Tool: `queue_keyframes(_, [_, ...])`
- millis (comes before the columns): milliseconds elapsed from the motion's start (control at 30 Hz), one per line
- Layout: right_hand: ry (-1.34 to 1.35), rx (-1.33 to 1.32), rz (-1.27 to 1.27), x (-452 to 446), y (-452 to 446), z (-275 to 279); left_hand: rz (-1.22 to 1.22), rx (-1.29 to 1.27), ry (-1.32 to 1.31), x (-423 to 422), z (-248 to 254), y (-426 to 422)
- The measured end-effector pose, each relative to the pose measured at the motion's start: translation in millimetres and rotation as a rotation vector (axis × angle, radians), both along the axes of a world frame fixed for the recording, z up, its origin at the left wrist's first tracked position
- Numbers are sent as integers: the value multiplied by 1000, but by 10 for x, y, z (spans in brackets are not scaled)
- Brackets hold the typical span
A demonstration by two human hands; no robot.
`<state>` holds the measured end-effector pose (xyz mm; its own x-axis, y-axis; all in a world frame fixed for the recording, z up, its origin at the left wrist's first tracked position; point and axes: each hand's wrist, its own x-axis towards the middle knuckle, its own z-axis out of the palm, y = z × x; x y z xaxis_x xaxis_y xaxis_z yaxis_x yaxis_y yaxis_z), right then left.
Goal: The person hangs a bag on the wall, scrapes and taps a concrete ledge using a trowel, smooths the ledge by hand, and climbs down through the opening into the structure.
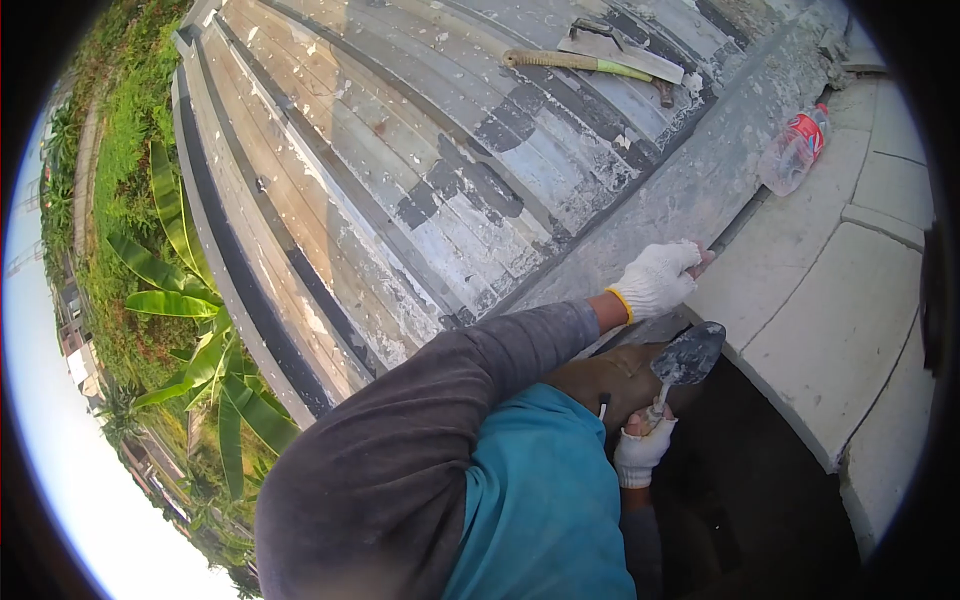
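1. Head view, right hand: the right hand [645, 440], in a white knitted glove with bare fingertips, is closed around the handle of a pointing trowel with a grey, mortar-smeared metal blade [688, 353]. The trowel is beside the brown-trousered leg [590, 383], blade directed away from the wrist.

2. Left hand: the left hand [655, 281], in a white knitted glove with a yellow cuff band, reaches across in front of the body. Its fingers are bent, tips near the edge of the pale grey block surface [790, 300]. Contact, and whether anything is gripped, cannot be told.

3. Block surface: a clear plastic bottle with a red label and red cap [795, 150] lies on its side along the border with a grey mortar-coated strip [620, 235].

4. Roof: on the weathered, ribbed metal sheeting [380, 150], a hammer with a yellow-green handle [575, 62] lies against a flat rectangular metal float with a dark handle [635, 58].

5. Outer side: broad-leaved green plants [215, 340] stand beyond the roof edge.
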<state>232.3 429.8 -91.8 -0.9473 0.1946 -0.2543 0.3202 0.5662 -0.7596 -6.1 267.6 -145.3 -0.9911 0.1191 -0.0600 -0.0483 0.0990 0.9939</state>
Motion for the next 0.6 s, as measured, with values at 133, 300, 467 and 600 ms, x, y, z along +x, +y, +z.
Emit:
queue_keyframes(133, [6, -15, -28, 18, 19, -51, 230, -139, 180, 175, -209, -705])
queue_keyframes(300, [-45, -7, -7, 3, 41, 6, 797, -717, -83, 90, -1114, -2537])
queue_keyframes(467, [-38, 20, -45, -22, -5, 62, 464, -1269, -302, -49, -2204, -4018])
queue_keyframes(600, [-148, 52, -32, -26, -1, 107, -595, -1530, -354, -325, -2488, -4383])
